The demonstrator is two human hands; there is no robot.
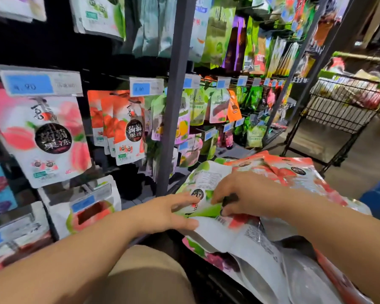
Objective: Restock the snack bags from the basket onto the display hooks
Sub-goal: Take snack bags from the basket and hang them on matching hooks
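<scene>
From the head camera, the 2 hands are close together over a loose pile of snack bags (279,244) at the lower right, just in front of the rack. The green bag (208,183) lies on top of the pile, printed back up, tilted toward the shelving. The right hand (248,194) has its fingers curled down onto the near end of that bag and pinches it. The left hand (167,213) reaches in beside it with fingers stretched out, tips touching the bag's left edge, and the thumb resting on a white bag (226,235) underneath. Whether the left hand really grips anything, I cannot tell. Red bags (294,172) fan out behind the right wrist.

A dark basket (208,279) shows only as a bit of edge below the pile.

On the hooks to the left hangs a peach bag (44,139) under a blue price tag (40,83), with a row of orange bags (123,128) next to it. A grey post (176,95) stands between them and more hanging packets. A wire cart (342,104) stands well apart at the far right.
</scene>
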